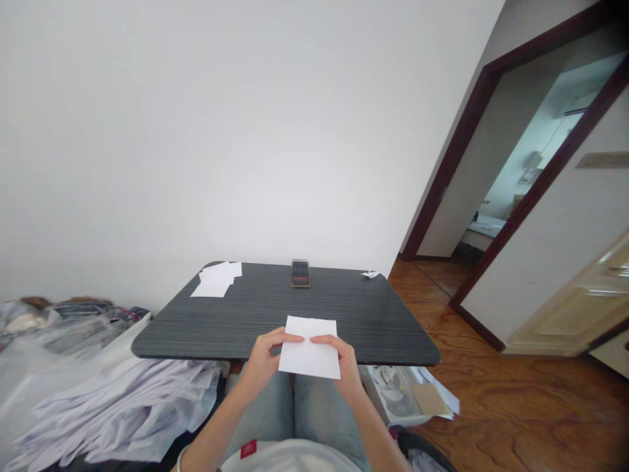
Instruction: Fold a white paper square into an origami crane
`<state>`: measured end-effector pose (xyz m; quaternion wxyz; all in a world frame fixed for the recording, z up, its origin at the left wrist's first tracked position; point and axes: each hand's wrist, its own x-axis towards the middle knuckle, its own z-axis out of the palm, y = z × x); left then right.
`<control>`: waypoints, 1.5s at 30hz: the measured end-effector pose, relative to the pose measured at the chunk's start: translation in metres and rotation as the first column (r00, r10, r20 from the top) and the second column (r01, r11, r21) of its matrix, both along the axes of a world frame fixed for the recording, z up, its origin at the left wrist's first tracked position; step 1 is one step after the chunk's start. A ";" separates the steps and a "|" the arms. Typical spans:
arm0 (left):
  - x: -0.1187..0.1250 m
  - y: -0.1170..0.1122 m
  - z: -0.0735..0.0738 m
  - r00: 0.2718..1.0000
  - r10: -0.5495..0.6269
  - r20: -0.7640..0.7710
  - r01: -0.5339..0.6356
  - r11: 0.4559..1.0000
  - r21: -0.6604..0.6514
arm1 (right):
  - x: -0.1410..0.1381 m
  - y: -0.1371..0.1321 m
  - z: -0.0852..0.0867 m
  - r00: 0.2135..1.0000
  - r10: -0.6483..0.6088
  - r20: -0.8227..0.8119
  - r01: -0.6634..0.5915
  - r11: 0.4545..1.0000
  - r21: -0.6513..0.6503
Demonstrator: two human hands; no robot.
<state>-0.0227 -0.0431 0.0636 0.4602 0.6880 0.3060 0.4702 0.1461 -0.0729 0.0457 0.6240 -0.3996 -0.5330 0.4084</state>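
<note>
I hold a white sheet of paper (309, 349) over my lap, just at the near edge of a dark wood-grain table (275, 314). My left hand (265, 357) pinches its left side, thumb lying on top. My right hand (344, 359) pinches its right side the same way. Both hands are closed on the sheet. The paper looks folded, its upper edge reaching over the table. A loose stack of white paper sheets (217, 278) lies at the table's far left corner. A small folded paper piece (371, 275) rests at the far right corner.
A phone (300, 273) stands upright at the table's far edge, against a white wall. Heaps of white cloth or paper (113, 406) lie on the left. A box with papers (410, 393) sits under the table's right side. An open doorway (511, 196) is at right, over wooden floor.
</note>
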 end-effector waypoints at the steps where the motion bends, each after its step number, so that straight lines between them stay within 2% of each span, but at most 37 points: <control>1: 0.000 0.000 0.000 1.000 0.000 -0.005 0.000 1.000 0.002 | 0.000 0.000 -0.001 1.000 0.007 -0.005 -0.007 1.000 0.003; 7: 0.000 -0.001 0.001 1.000 -0.001 -0.007 0.002 1.000 0.013 | 0.001 -0.001 -0.001 1.000 0.029 -0.003 -0.029 1.000 0.011; 14: -0.001 0.003 -0.006 0.999 0.001 0.044 -0.002 1.000 0.012 | 0.002 -0.001 -0.005 0.999 0.046 -0.020 -0.045 0.998 0.040; 26: -0.007 0.003 -0.014 0.990 0.123 0.073 -0.135 0.971 0.198 | 0.003 0.001 -0.007 0.980 0.061 -0.188 -0.064 0.998 -0.006; 30: -0.008 0.001 -0.011 0.990 0.136 0.044 -0.143 0.961 0.236 | 0.006 0.001 -0.006 0.984 0.121 -0.128 -0.116 0.992 0.041; 36: -0.009 0.002 -0.004 0.997 0.068 -0.040 -0.058 0.978 0.199 | 0.011 -0.002 0.001 0.985 0.170 0.038 -0.172 0.984 0.046; 45: -0.011 0.001 -0.002 0.993 0.015 -0.119 0.011 0.976 0.219 | 0.012 0.000 -0.003 0.978 0.198 0.061 -0.201 0.978 0.054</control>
